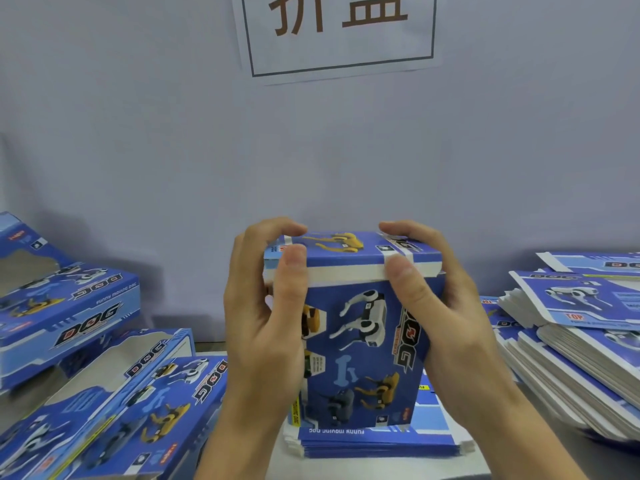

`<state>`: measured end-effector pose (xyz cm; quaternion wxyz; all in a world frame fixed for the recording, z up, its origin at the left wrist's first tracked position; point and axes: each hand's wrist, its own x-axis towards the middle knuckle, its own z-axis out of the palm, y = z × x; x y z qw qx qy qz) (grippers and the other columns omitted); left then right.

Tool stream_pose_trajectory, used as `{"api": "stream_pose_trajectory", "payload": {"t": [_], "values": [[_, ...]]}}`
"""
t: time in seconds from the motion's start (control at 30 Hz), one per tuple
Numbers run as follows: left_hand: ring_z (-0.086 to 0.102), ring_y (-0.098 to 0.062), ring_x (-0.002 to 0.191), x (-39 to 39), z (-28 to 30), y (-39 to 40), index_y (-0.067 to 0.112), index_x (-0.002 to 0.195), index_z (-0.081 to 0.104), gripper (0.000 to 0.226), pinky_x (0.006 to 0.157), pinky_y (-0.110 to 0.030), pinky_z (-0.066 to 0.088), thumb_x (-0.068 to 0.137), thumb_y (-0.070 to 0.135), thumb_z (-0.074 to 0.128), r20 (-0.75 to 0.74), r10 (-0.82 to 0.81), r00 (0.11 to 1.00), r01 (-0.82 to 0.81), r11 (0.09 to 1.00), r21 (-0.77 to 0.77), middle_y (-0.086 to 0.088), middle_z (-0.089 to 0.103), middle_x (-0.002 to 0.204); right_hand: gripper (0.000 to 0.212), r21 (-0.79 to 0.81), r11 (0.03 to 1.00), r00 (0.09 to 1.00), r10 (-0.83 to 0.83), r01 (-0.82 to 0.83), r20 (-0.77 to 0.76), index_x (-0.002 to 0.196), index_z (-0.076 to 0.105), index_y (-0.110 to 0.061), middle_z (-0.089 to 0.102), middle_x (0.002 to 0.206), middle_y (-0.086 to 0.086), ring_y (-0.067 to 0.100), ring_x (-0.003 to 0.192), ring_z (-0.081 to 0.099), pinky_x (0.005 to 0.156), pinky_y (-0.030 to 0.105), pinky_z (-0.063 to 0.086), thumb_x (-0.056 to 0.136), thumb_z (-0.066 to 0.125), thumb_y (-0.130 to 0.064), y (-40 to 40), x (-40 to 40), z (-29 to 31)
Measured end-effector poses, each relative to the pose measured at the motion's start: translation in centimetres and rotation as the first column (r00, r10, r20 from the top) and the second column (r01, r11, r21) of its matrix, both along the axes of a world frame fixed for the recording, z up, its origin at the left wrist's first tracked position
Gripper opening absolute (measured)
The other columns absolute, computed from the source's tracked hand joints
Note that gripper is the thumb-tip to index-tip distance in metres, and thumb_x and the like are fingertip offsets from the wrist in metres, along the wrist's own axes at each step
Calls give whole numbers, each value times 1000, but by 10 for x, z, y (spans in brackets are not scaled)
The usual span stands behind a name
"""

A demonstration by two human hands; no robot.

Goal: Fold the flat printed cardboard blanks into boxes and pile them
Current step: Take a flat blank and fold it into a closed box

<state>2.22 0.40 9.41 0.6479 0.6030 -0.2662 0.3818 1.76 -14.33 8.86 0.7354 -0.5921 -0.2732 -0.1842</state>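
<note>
Big white sign (337,32) taped on the wall at 12 o'clock, brown characters "折盖" inside a dark frame. "DOG" in chunky black-and-red letters running sideways down the held box (363,344), right at centre. Same "DOG" logo plus "FUNNY MOVING DOG" on the folded boxes (69,306) around 9 o'clock. "FUNNY MOVING DOG" again, upside down, on the flat blanks (377,441) at 6 o'clock. Red "TOP" on the blank stack (581,306) at 3 o'clock. Smaller print too blurry to make out.

Upright blue dog-print box (363,341), top flap folded shut
</note>
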Motion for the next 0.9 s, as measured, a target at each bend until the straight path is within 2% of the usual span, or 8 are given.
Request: {"api": "stream_pose_trajectory", "payload": {"t": [0.1, 0.3, 0.4, 0.47, 0.63, 0.67, 0.77, 0.9], "values": [[64, -31, 75, 0, 1, 2, 32, 104, 59, 25, 48, -41, 57, 92, 51, 48, -1, -10, 1000, 10, 1000, 13, -16, 55, 108, 37, -30, 993, 993, -114, 114, 26, 112, 58, -43, 71, 86, 19, 36, 80, 72, 69, 50, 61, 79, 64, -59, 3, -1, 2], [69, -25, 85, -2, 2, 4, 25, 100, 62, 17, 56, -49, 60, 95, 37, 51, -3, -51, 999, 51, 998, 28, 3, 60, 112, 34, 51, 996, 997, -79, 79, -9, 107, 59, -38, 67, 84, 27, 53, 77, 64, 61, 66, 55, 78, 70, -52, 4, -3, 4], [70, -22, 93, -1, 4, 4, 22, 102, 64, 22, 61, -37, 61, 92, 37, 50, 0, -95, 995, 95, 995, 21, 5, 59, 117, 33, 78, 997, 1000, -7, 8, -8, 106, 60, -36, 74, 92, 15, 41, 81, 72, 68, 64, 57, 77, 69, -46, 0, 0, 1], [70, -27, 99, 0, 4, 6, 25, 102, 67, 23, 67, -42, 62, 90, 37, 52, -16, -141, 990, 141, 990, 6, 1, 59, 123, 34, 71, 997, 1000, -2, 3, -16, 106, 61, -36, 72, 93, 20, 45, 82, 70, 71, 69, 54, 76, 70, -46, -1, 3, -1], [56, -31, 127, 1, 5, 14, 33, 90, 75, 16, 76, -52, 60, 83, 40, 62, -83, -198, 977, 202, 979, 37, 7, 56, 132, 37, 85, 996, 999, 18, -13, -50, 104, 64, -35, 74, 94, 15, 35, 82, 73, 71, 58, 56, 71, 75, -47, -8, 6, -2], [61, -28, 121, 0, 6, 15, 33, 90, 74, 14, 72, -50, 60, 81, 40, 65, -88, -199, 976, 204, 977, 61, 8, 56, 133, 37, 88, 996, 999, 14, -9, -47, 104, 64, -34, 75, 93, 15, 35, 81, 74, 69, 55, 58, 71, 75, -48, -8, 6, -2], [71, -17, 86, -1, 8, 13, 33, 91, 72, 16, 54, -23, 52, 75, 39, 71, -63, -136, 989, 142, 984, 110, 11, 55, 133, 34, 93, 995, 1000, -18, 20, -21, 102, 61, -34, 75, 87, 11, 32, 76, 74, 60, 46, 59, 74, 72, -49, -4, 5, -3], [71, -24, 79, -1, 7, 10, 34, 85, 74, 12, 51, -24, 51, 74, 40, 72, -69, -120, 990, 125, 990, 70, 11, 57, 133, 30, 116, 993, 1000, -19, 19, 1, 100, 61, -32, 75, 86, 7, 29, 75, 74, 58, 37, 58, 76, 70, -47, -2, 6, -4]]}}
